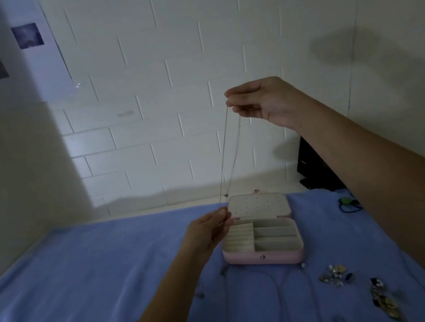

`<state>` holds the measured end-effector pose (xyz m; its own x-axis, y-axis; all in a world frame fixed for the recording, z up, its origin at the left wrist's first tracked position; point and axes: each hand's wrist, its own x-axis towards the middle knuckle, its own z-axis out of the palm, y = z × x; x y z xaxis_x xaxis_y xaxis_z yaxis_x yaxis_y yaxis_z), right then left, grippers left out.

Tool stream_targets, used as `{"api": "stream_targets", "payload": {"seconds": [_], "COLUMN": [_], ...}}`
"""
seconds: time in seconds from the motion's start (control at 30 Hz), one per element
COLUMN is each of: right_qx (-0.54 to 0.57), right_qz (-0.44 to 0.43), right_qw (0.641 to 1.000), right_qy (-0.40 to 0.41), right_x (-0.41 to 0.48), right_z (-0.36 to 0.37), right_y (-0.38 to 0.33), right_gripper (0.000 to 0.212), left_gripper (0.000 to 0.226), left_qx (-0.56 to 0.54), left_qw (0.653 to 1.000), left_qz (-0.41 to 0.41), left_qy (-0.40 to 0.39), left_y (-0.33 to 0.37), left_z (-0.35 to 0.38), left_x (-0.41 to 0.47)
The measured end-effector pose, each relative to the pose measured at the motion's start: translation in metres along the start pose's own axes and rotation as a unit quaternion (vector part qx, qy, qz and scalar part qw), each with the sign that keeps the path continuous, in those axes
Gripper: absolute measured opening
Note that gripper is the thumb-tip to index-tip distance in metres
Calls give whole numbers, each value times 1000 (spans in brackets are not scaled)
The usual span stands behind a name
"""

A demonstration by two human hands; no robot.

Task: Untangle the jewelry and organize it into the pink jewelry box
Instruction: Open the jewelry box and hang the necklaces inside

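Note:
A thin silver necklace chain (225, 154) hangs stretched between my two hands, with a small bead low on it. My right hand (260, 102) pinches its top end high above the bed. My left hand (210, 231) pinches the lower end just left of the pink jewelry box (263, 259). The box lies open on the blue cloth, its cream lid (259, 206) tilted back and its cream compartments showing nothing inside. Other thin chains (291, 284) lie on the cloth in front of the box.
A blue cloth (87, 281) covers the surface. Faceted gem pieces (335, 275) and more jewelry (383, 297) lie at the right front. A green and blue item (347, 202) sits at the back right beside a dark object (315, 165). White tiled wall behind.

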<state>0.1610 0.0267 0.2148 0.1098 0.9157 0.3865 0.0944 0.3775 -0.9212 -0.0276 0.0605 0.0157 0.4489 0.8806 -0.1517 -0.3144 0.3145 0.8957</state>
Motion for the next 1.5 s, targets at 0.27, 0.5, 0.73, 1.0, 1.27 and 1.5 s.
{"api": "stream_targets", "payload": {"seconds": [0.27,0.5,0.73,1.0,1.27,1.5], "right_qx": [-87,-135,-165,-165,-182,-184], "right_qz": [-16,-23,-5,-7,-9,9], "right_qw": [996,991,986,986,983,982], "right_qy": [-19,-2,2,21,35,45], "right_x": [31,44,43,40,27,22], "right_z": [7,-8,-23,-45,-67,-89], "right_y": [15,20,29,26,22,32], "right_gripper": [19,16,15,16,15,15], "left_gripper": [21,20,45,93,51,42], "left_qx": [243,409,411,475,662,659], "left_qw": [970,910,906,876,735,736], "left_qz": [0,8,-88,25,57,69], "left_qy": [3,69,56,-84,-137,-140], "left_y": [2,1,-8,-4,-11,-2], "left_z": [-14,-12,1,23,53,67], "left_x": [44,110,141,144,157,172]}}
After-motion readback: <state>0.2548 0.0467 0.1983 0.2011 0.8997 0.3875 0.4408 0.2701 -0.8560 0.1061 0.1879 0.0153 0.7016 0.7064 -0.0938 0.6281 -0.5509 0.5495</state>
